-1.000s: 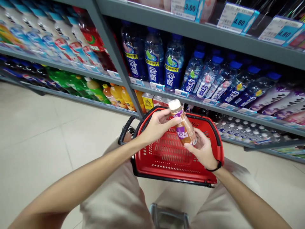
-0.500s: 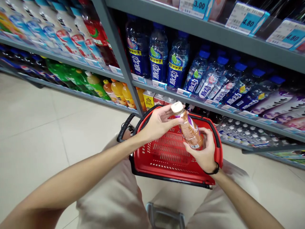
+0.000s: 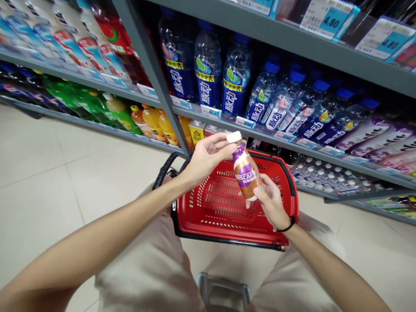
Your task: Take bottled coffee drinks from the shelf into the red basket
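A small brown coffee bottle [image 3: 244, 170] with a white cap and a purple label is held tilted above a red shopping basket [image 3: 208, 216]. My left hand [image 3: 202, 158] pinches the bottle at its neck, just below the cap. My right hand [image 3: 270, 202] supports the bottle's base with curled fingers; a black band circles that wrist. The purple label faces the camera. The basket rests on my lap, its black handles folded outward, and nothing shows inside it.
Grey store shelves [image 3: 292, 43] run across the back, packed with blue-capped drink bottles [image 3: 234, 82], orange juice bottles [image 3: 156, 123] and green soda bottles [image 3: 81, 102]. Price tags [image 3: 328, 19] hang along the upper rail. Pale tiled floor [image 3: 65, 173] spreads to the left.
The bottle has been turned between my hands, so its purple label now faces me instead of its brown side. Both hands and the basket shifted slightly left and up in view.
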The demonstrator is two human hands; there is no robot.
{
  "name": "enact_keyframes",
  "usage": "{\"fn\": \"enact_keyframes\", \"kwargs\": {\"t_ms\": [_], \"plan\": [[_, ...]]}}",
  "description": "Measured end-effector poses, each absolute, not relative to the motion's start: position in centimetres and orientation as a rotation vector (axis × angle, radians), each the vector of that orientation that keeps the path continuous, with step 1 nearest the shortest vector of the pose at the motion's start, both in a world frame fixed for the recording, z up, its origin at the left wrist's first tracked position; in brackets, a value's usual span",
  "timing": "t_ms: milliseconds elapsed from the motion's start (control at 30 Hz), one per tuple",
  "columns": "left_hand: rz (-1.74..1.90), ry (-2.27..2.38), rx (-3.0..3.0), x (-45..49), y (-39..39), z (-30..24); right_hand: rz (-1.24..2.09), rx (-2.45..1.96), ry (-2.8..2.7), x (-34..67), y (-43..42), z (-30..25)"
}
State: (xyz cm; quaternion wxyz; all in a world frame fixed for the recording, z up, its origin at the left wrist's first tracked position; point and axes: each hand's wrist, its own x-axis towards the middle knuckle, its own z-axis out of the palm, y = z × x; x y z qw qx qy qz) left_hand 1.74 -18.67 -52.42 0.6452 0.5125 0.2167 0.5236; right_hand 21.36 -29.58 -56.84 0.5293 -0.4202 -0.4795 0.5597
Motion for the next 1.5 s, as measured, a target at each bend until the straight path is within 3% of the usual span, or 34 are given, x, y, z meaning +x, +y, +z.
{"fn": "enact_keyframes", "kwargs": {"t_ms": [333,700,1000,1333,1500], "plan": [[1.208,0.594,1.110,1.7,-18.1,-52.8,1.614,-0.827,-1.017,21.7,-29.4,-56.3],[1.181,0.600,1.123,2.0,-17.9,-53.0,1.535,-0.987,-1.039,21.2,-29.4,-56.3],[1.181,0.602,1.139,2.0,-18.4,-52.8,1.347,-1.088,-1.104,21.2,-29.2,-57.2],[1.104,0.589,1.123,2.1,-18.5,-53.0,0.743,-1.260,-1.364,21.4,-29.7,-58.3],[1.098,0.610,1.188,1.9,-18.7,-52.7,0.670,-1.309,-1.434,21.8,-29.7,-58.5]]}}
